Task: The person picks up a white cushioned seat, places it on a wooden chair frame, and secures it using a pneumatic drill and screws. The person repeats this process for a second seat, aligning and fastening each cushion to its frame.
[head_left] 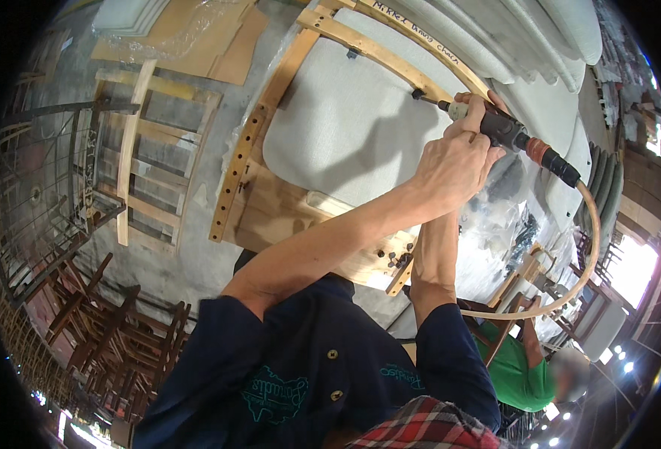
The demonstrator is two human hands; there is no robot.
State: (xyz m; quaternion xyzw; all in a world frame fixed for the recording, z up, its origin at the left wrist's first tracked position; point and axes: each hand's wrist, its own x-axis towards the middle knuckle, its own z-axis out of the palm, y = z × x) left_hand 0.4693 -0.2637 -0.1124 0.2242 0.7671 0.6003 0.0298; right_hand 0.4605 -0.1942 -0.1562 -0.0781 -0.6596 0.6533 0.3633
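Note:
Both my hands are closed around an air-powered driver (pixel 504 129) with a dark body and a red-orange collar. My left hand (pixel 450 166) crosses over the front of it. Beneath it, my right hand (pixel 497 102) is mostly hidden, with some fingers showing on the far side of the tool. The driver's tip points left and meets a small black fitting (pixel 419 94) at the inner edge of a curved wooden rail (pixel 390 56). Inside the wooden frame lies a light grey padded panel (pixel 338 112). Another dark fitting (pixel 353 53) sits at the panel's far edge.
A tan air hose (pixel 594 247) loops from the driver down the right side. Several black hardware pieces (pixel 398 259) lie on the plywood board (pixel 270 202) near me. Grey cushioned panels (pixel 555 37) are stacked behind. A wooden pallet (pixel 151 150) is at left; a person in green (pixel 525 374) works at lower right.

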